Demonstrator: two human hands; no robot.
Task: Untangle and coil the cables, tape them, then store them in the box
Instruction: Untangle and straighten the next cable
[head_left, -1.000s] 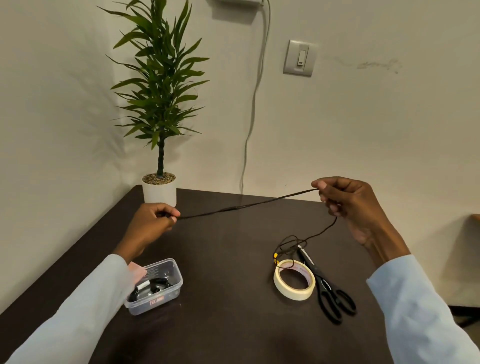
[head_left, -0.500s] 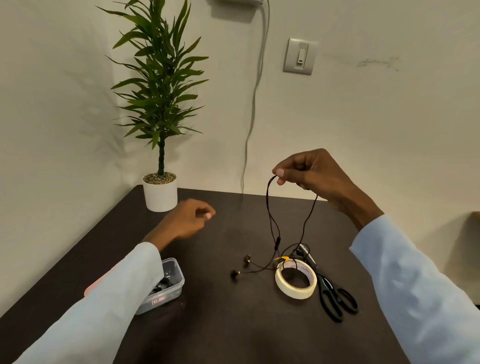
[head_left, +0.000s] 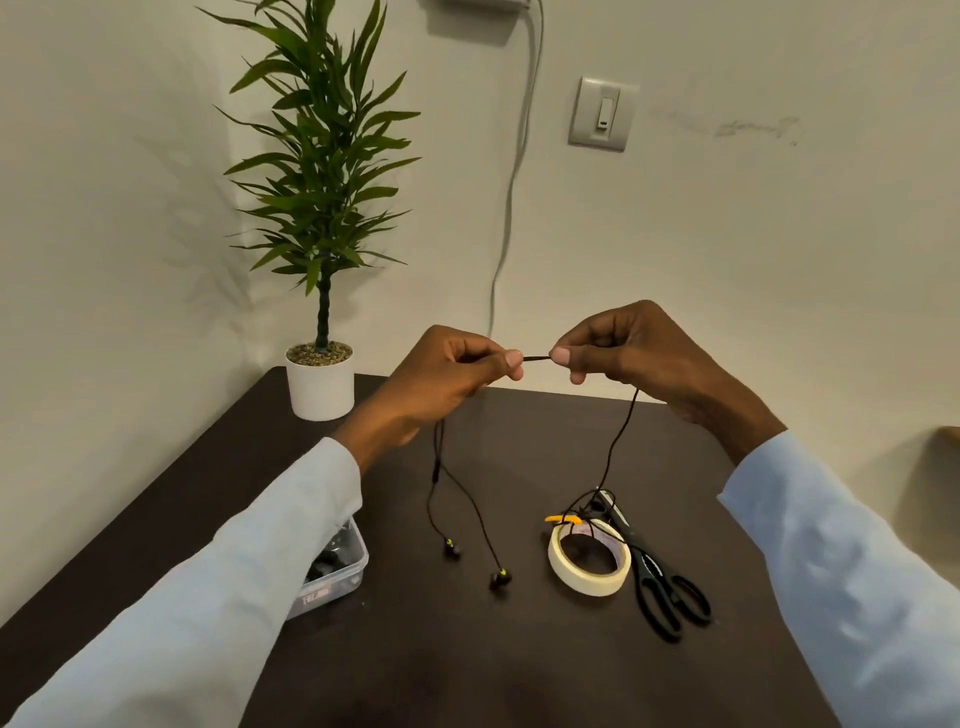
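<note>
Both my hands are raised at frame centre, close together above the dark table (head_left: 519, 675). My left hand (head_left: 441, 379) pinches the thin black earphone cable (head_left: 621, 441) between thumb and forefinger; my right hand (head_left: 623, 348) pinches the same cable just beside it, and a short taut stretch of cable shows between the two pinches.

Below the left hand two strands hang down, ending in two earbuds (head_left: 500, 578) at or just above the table, lower centre; I cannot tell whether they touch it. From the right hand one strand drops to a loose tangle with a yellow piece, lying on the far rim of the tape roll (head_left: 589, 584), lower right of centre.

Black scissors (head_left: 660, 582) lie just right of the tape roll, touching it. The clear plastic box (head_left: 337, 577) sits at lower left, partly hidden by my left sleeve, with dark items inside.

A potted plant (head_left: 319, 218) stands at the table's far left corner; a wall switch (head_left: 602, 113) is at upper right.
</note>
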